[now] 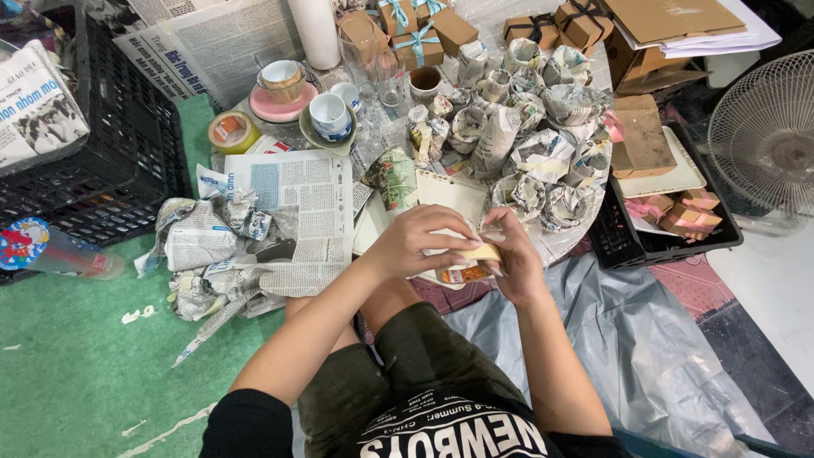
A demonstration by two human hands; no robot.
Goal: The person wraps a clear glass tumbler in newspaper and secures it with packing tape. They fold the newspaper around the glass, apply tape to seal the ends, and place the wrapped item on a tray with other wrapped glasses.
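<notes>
At frame centre, the left hand (421, 239) and right hand (515, 254) together pinch a small pale-yellow flat cardboard piece (483, 252), its long axis running left-right between them, equally near both. Just above lies a heap of newspaper-wrapped bundles (526, 136); crumpled newspaper sheets (254, 237) lie at left.

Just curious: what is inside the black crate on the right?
The black crate holds a white tray, a brown cardboard box and small pink-ribboned boxes. Anything under the tray is hidden.
</notes>
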